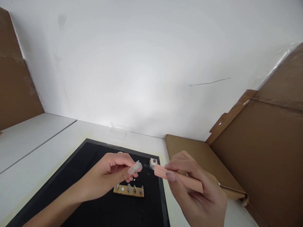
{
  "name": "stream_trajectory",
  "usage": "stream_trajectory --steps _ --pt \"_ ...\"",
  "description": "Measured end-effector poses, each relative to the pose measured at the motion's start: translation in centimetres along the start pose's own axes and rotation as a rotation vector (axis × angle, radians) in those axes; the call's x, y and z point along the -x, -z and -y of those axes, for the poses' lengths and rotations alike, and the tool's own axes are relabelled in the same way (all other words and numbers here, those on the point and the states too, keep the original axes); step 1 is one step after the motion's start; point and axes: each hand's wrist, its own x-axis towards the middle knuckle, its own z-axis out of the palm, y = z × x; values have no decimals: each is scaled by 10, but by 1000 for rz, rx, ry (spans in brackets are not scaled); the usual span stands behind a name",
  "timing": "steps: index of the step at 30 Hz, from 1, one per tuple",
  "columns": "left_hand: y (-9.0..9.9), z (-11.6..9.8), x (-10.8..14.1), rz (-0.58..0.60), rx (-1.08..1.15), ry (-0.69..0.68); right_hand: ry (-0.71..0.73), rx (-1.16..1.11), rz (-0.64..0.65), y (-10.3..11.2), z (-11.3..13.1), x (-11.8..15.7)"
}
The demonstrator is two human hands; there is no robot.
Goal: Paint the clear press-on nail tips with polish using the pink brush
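Pinched between the thumb and fingers of my left hand (118, 170) is a translucent false nail (135, 168), its tip pointing right. My right hand (196, 186) grips a long peach-coloured handle (163, 171) between thumb and fingers, level with the nail and a short gap to its right. A thin, faint strip shows off the handle's left end; I cannot tell whether it is a brush. Below my left hand, a tan display strip (124, 190) lies on the black mat with several clear false nails standing on it.
A small white cube (153, 162) with a dark round spot stands near the corner of the black mat (99, 214). A flat cardboard box (187, 145) lies to the right. Cardboard panels (272, 142) rise on both sides, and a white wall (142, 69) stands behind.
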Motion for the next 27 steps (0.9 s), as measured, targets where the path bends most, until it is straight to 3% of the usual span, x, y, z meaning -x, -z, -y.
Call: stream_trajectory --steps 5,11,17,21,27 --pt "-2 2 2 3 -49 -26 -27 -5 54 0 2 -3" --pt "-2 2 1 -5 -66 -8 -24 40 -18 -3 4 -3" --pt "-1 3 2 3 -142 -63 -38 -20 52 -4 5 -4" --pt "-1 3 1 -5 -145 -52 -53 42 -2 -4 4 -3" --pt "-2 3 2 -11 -231 -166 -12 -76 81 -9 11 -3"
